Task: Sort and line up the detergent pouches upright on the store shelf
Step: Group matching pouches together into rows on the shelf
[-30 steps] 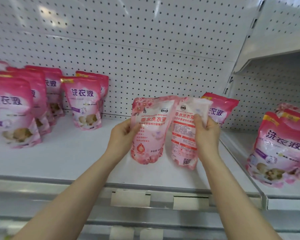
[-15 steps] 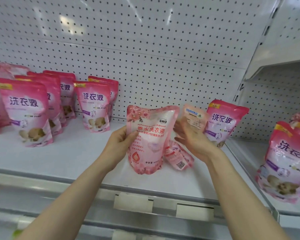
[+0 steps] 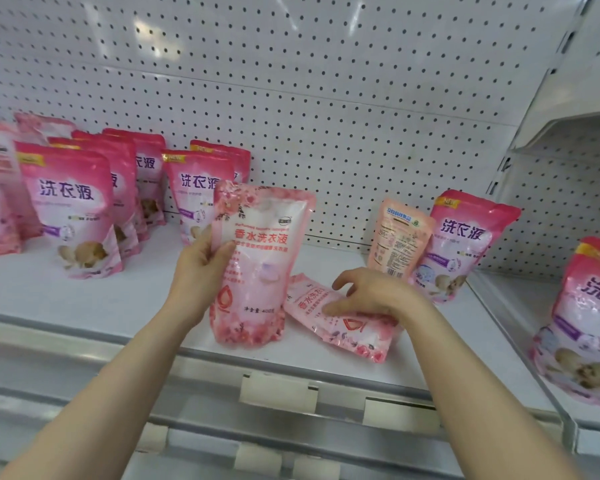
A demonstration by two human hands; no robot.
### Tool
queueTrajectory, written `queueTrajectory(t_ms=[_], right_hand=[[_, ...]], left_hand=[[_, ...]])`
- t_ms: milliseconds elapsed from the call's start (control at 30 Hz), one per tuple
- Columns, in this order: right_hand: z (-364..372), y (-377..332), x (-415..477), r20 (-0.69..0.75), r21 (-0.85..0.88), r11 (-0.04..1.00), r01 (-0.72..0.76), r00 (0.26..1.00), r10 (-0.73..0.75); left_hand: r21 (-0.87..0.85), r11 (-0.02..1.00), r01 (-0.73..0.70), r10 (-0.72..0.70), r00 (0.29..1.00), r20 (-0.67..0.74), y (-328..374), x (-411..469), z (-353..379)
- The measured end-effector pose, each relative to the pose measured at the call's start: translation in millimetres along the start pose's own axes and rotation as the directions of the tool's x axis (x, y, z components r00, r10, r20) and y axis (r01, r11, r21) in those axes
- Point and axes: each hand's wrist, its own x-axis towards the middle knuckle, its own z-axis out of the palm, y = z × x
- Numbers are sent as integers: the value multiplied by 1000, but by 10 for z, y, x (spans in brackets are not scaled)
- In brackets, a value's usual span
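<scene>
- Lowered since half a second ago, the right hand (image 3: pixel 378 296) now rests on the fallen floral pouch (image 3: pixel 347 323), which it held upright a second ago. That pouch lies flat on the store shelf (image 3: pixel 84 299), label up.
- At far left, a block of dark pink laundry-liquid pouches (image 3: pixel 70 209) stands upright in rows, fronts forward.
- Next along, the left hand (image 3: pixel 201 268) grips the upright floral pouch (image 3: pixel 260 265) by its left edge, thumb across the front. Its base is at the shelf's front edge; whether it touches, I cannot tell.
- Over the fallen pouch, the right hand's fingers are spread and mostly straight, not curled round it.
- Further right, a peach pouch (image 3: pixel 400 240) stands back-side out, touching a dark pink pouch (image 3: pixel 465 244).
- The step in hand, as I judge it, is pairing the two floral pouches. The next move calls for closing the fingers on the fallen one, lifting it by its top, and setting it on its base beside its twin.
- All pouches look sealed and plump; their contents are hidden.
</scene>
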Motion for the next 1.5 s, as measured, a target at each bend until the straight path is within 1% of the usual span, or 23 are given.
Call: queueTrajectory(t_ms=[67, 133, 167, 200, 300, 367, 433, 533, 567, 633, 667, 733, 833, 933, 967, 1000, 1067, 1133, 1200, 1267, 1333, 1433, 1500], right_hand=[[-2, -38, 106, -19, -69, 997, -30, 999, 29], [-5, -98, 187, 8, -146, 988, -50, 999, 52], [-12, -131, 212, 29, -141, 989, -51, 998, 56], [-22, -157, 238, 53, -104, 993, -55, 997, 61], [-3, -187, 312, 97, 81, 995, -58, 994, 51], [22, -165, 379, 36, 196, 981, -9, 999, 2], [-7, -165, 413, -70, 356, 933, 59, 997, -37], [-174, -264, 473, -267, 615, 770, 171, 964, 0], [-243, -309, 500, -326, 691, 690, 216, 945, 31], [-375, -408, 587, -407, 820, 477, 318, 909, 93], [-434, -460, 641, -435, 851, 376, 367, 893, 112], [-514, -563, 796, -471, 870, 240, 432, 871, 142], [-542, -720, 1078, -472, 881, 143, 451, 857, 208], [-497, -807, 1331, -425, 897, 11, 442, 854, 301], [-480, -812, 1391, -408, 903, 0, 430, 856, 318], [-466, -808, 1429, -405, 907, 17, 422, 857, 320], [-474, -779, 1460, -446, 895, 115, 432, 844, 298], [-545, -746, 1451, -518, 852, 223, 473, 821, 239], [-633, -727, 1445, -549, 820, 295, 490, 820, 164], [-694, -733, 1468, -524, 827, 338, 450, 835, 170], [-724, -731, 1535, -478, 862, 307, 403, 847, 231], [-732, -690, 1603, -433, 898, 203, 390, 863, 262], [-712, -665, 1610, -425, 903, 193, 385, 865, 265]], left_hand=[[-27, 999, 20, -20, 1000, -18, -2, 14, -103], [-62, 997, 39, -41, 999, -29, -3, 18, -169], [-66, 997, 46, -48, 998, -30, -7, 23, -192], [-68, 996, 52, -54, 998, -29, -10, 23, -214], [-70, 996, 49, -51, 998, -28, -17, 34, -260], [-61, 997, 38, -41, 998, -42, -27, 51, -291], [-68, 996, 51, -55, 997, -57, -44, 77, -330], [-59, 997, 45, -50, 996, -78, -54, 173, -425], [-56, 998, 40, -45, 995, -84, -50, 213, -454], [-61, 998, 28, -34, 995, -94, -44, 291, -512], [-66, 997, 28, -34, 994, -101, -45, 328, -539], [-67, 997, 34, -41, 994, -105, -67, 394, -584], [-48, 999, 23, -28, 995, -94, -109, 468, -630], [-54, 998, 27, -30, 997, -69, -131, 506, -643], [-57, 998, 28, -31, 998, -56, -139, 513, -640], [-64, 997, 31, -33, 999, -41, -145, 517, -638], [-77, 996, 34, -36, 999, -20, -158, 521, -641], [-84, 996, 32, -33, 999, -16, -164, 527, -642], [-95, 995, 31, -32, 999, -10, -167, 529, -629], [-114, 993, 39, -40, 999, -7, -160, 536, -610], [-123, 991, 48, -49, 999, -3, -163, 548, -598], [-144, 988, 48, -48, 999, 0, -169, 558, -584], [-147, 988, 45, -45, 999, 2, -169, 565, -562]])
